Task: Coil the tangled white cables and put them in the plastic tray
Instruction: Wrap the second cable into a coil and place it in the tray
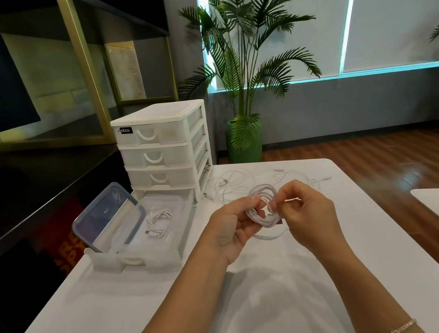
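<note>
Coiling is shown at mid-table: a white cable coil is held above the white table between both hands. The coil's left side is gripped by the left hand, whose fingers are curled round the bundled loops with the thumb on top. A strand at the coil's right edge is pinched by the right hand between thumb and fingertips, the remaining fingers being curled (a thin bracelet is worn on the right wrist). One loose loop of the same cable hangs below the coil and touches the table.

Further loose white cables are seen lying tangled on the table beyond the hands, just beside the foot of a white drawer unit. Three drawers are seated in the unit; the bottom drawer is pulled out onto the table in front of it. A clear plastic tray is set inside that drawer, and its blue-rimmed lid is propped tilted against the tray's left side. One coiled cable is already laid in the tray.

A potted palm in a green pot is stood on the wooden floor behind the table.
</note>
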`<state>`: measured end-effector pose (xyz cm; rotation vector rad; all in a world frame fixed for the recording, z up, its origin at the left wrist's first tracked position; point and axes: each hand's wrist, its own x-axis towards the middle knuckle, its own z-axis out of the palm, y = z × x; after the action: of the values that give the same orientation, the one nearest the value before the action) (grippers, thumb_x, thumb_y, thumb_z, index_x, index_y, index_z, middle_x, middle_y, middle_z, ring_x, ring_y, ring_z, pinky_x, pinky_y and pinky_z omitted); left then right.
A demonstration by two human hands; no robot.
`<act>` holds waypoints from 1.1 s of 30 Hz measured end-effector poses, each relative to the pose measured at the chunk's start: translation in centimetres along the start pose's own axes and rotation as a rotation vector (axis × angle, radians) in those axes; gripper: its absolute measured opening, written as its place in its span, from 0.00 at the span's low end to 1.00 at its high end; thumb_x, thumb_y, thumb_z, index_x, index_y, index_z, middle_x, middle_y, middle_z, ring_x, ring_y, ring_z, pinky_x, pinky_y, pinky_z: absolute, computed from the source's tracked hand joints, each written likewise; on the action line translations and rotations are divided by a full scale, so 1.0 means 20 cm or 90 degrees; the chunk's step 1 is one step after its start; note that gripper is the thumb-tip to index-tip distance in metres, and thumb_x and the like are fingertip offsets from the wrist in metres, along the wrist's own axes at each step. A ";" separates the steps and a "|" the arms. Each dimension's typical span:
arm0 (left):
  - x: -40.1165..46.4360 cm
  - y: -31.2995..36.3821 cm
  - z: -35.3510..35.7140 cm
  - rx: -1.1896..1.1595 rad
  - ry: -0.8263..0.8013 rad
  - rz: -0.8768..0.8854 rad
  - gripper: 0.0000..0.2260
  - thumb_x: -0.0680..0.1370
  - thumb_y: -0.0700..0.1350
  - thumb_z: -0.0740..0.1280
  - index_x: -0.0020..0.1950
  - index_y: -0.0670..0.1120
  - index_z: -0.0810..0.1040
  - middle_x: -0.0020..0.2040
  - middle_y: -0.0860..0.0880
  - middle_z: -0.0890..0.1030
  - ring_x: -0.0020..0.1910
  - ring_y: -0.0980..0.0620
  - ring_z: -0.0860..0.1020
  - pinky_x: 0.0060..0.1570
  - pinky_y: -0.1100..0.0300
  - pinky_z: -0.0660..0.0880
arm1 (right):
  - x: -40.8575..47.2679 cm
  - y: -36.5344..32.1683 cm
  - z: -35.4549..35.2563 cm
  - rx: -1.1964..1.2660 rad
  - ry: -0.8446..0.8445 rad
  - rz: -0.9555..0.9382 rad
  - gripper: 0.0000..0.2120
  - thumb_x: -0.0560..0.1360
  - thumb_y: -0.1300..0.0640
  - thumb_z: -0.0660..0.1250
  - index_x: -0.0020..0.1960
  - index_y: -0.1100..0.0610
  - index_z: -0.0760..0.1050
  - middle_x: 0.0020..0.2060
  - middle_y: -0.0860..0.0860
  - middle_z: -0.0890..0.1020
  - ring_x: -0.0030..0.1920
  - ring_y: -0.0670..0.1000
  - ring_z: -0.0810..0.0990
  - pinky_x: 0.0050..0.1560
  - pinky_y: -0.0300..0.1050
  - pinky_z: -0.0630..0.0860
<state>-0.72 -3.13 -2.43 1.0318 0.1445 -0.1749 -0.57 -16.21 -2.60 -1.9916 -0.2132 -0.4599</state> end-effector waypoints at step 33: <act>0.04 -0.08 0.00 0.619 0.057 0.330 0.12 0.80 0.39 0.59 0.58 0.49 0.78 0.51 0.51 0.79 0.42 0.55 0.80 0.46 0.67 0.78 | 0.04 0.01 -0.02 -0.014 0.015 0.151 0.18 0.79 0.47 0.54 0.47 0.59 0.75 0.40 0.52 0.80 0.36 0.46 0.76 0.41 0.42 0.74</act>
<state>-0.34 -4.02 -3.83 2.0056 -0.1533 0.3128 0.13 -16.74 -2.36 -2.0018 0.0430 -0.3339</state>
